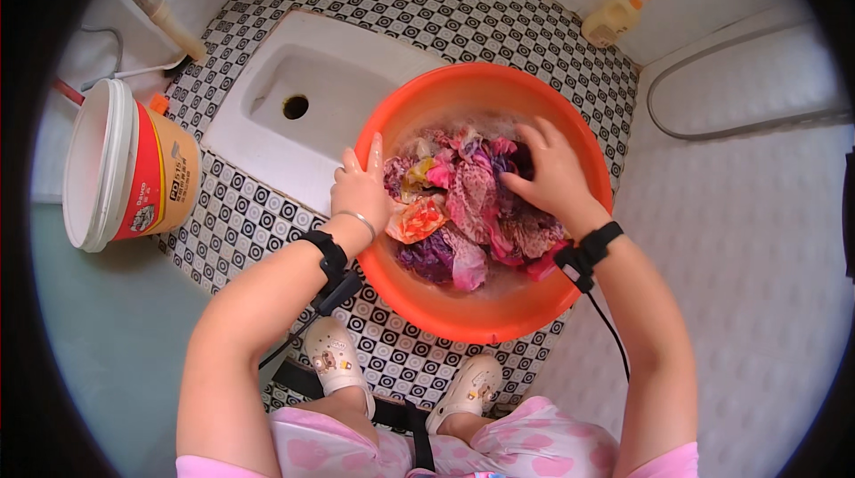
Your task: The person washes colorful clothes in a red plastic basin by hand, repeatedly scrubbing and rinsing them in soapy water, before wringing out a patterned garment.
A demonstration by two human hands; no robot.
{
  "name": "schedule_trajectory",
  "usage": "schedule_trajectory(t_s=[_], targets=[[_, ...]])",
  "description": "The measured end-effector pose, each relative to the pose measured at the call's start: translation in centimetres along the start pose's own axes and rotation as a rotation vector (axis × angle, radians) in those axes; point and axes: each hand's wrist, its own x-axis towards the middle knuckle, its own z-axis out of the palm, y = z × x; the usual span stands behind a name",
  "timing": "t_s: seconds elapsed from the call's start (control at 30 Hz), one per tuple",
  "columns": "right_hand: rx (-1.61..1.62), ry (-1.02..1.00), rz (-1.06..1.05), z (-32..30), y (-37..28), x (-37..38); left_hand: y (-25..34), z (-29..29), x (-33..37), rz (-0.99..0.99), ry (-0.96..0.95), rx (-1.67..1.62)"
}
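A round orange basin [485, 328] holds soapy water and a heap of wet cloth [472, 197] in pinks, purples and dark tones. On the heap's left side lies an orange patterned piece [417, 220], with a yellow bit above it. My left hand [361, 193], wearing a bracelet, is over the basin's left rim. One digit lies along the rim and the others bend down outside it. Over the right side of the heap, my right hand [554, 173] has its fingers apart and curved, touching or just above the cloth; some fingertips are hard to make out.
A white squat toilet [258, 113] is set in the patterned tile floor, partly behind the basin. At left a large bucket [165, 171] lies tipped. A yellowish bottle [614, 22] stands by the far wall. A grey hose [659, 117] hangs at right.
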Motion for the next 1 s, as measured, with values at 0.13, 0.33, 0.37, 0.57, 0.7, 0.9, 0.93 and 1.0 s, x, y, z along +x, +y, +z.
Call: schedule_trajectory(t_s=[0.13,0.33,0.37,0.57,0.7,0.9,0.93,1.0], targets=[[0.138,-0.266,0.017,4.9,-2.3,5.3,0.1,0.2,0.5,0.136,-0.044,0.014],[-0.359,-0.595,-0.134,8.6,-9.6,5.5,-0.2,0.8,0.9,0.141,-0.026,-0.024],[-0.330,-0.628,-0.164,9.1,-9.7,4.3,-0.2,0.9,1.0,0.140,-0.025,-0.032],[-0.213,-0.551,-0.468,5.4,-10.4,-7.5,-1.1,1.0,0.6,0.089,-0.020,-0.055],[-0.205,-0.615,-0.483,4.7,-8.4,-10.8,-0.4,0.8,1.0,0.123,0.013,-0.133],[-0.250,-0.741,-0.543,9.6,-8.7,-8.3,-0.6,1.1,1.0,0.124,0.027,-0.153],[-0.248,-0.744,-0.541,10.1,-9.2,-7.6,-0.6,1.0,0.9,0.114,0.022,-0.157],[-0.425,-0.885,-0.540,11.2,-10.2,-6.0,-0.5,1.2,0.8,0.127,0.041,-0.180]])
